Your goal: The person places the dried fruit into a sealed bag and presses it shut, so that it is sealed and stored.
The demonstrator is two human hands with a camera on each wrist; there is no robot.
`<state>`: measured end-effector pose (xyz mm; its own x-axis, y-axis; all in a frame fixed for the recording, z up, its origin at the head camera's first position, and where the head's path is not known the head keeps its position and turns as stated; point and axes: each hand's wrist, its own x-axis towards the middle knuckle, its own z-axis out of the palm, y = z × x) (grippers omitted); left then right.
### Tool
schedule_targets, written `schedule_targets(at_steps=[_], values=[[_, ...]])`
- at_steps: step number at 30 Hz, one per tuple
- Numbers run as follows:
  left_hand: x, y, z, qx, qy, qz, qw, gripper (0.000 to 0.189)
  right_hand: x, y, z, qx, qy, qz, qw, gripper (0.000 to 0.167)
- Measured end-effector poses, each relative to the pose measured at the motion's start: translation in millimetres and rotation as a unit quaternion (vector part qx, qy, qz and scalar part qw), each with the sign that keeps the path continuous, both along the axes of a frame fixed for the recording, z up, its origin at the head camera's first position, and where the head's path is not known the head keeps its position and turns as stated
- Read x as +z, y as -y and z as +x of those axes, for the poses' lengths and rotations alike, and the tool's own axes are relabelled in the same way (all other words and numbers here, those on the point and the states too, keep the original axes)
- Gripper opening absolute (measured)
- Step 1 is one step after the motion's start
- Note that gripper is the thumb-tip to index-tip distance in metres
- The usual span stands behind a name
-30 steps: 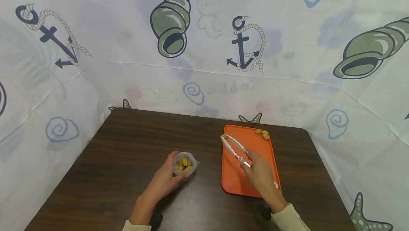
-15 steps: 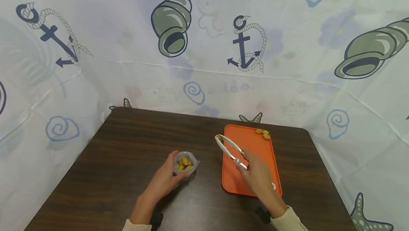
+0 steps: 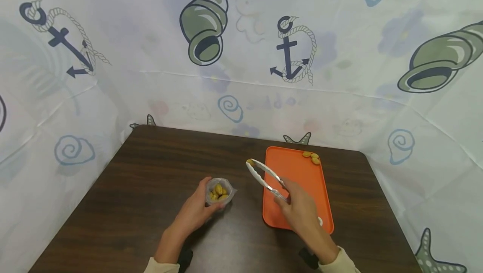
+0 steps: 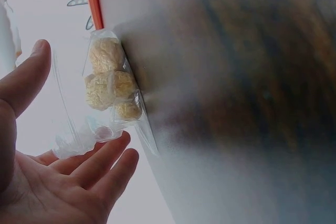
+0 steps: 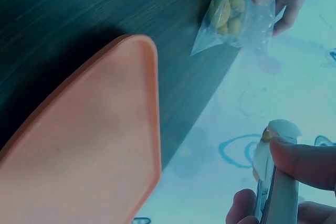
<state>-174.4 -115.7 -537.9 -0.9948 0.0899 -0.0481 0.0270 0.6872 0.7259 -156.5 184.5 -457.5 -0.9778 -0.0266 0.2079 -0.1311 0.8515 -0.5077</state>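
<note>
My left hand [image 3: 190, 214] holds a clear plastic bag [image 4: 79, 142] upright on the table, thumb and fingers on either side of its open mouth. Inside the bag lie several small round yellow-brown pieces [image 3: 218, 189], of a kind I cannot tell. With my right hand [image 3: 302, 208] I grip white-tipped metal tongs [image 3: 258, 177]. One similar brownish piece [image 3: 250, 162] sits between the tong tips, left of the orange tray [image 3: 294, 171]. In the right wrist view, my thumb and fingers wrap the tongs [image 5: 283, 200].
Three yellow-brown pieces [image 3: 315, 161] lie in the tray's far right corner. The dark wooden table [image 3: 158, 168] extends left of the bag. A white cloth [image 3: 151, 55] printed with shells and anchors hangs behind and at the sides.
My right hand has moved left, carrying the tongs and the piece in their tips from over the tray to beyond its left edge. My left hand and the bag have stayed in place.
</note>
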Motion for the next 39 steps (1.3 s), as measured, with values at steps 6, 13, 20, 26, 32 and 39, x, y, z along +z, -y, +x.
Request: schedule_targets(at_steps=[6,13,20,26,32,39], values=[[1.2,0.2,0.2,-0.001,0.004,0.003,1.0,0.097,3.9,4.9,5.0,0.012,-0.011,-0.012,0.9998,0.055],[1.7,0.0,0.2,-0.002,0.004,0.004,1.0,0.096,8.2,9.8,10.6,0.019,0.001,-0.016,0.9997,0.055],[1.6,-0.4,0.6,-0.003,-0.008,0.0,1.0,0.095,10.4,15.5,19.6,0.042,-0.016,0.002,0.999,0.055],[1.5,-1.2,1.1,-0.002,-0.017,-0.005,0.9998,0.094,6.0,21.1,24.5,0.069,-0.052,0.026,0.9959,0.054],[1.4,-1.8,0.9,-0.003,-0.022,-0.005,0.9997,0.093,1.0,26.2,29.4,0.091,-0.084,0.027,0.9919,0.057],[1.8,-1.0,1.3,-0.004,-0.029,-0.008,0.9995,0.093,-4.0,32.4,33.8,0.107,-0.082,0.027,0.9905,0.057]])
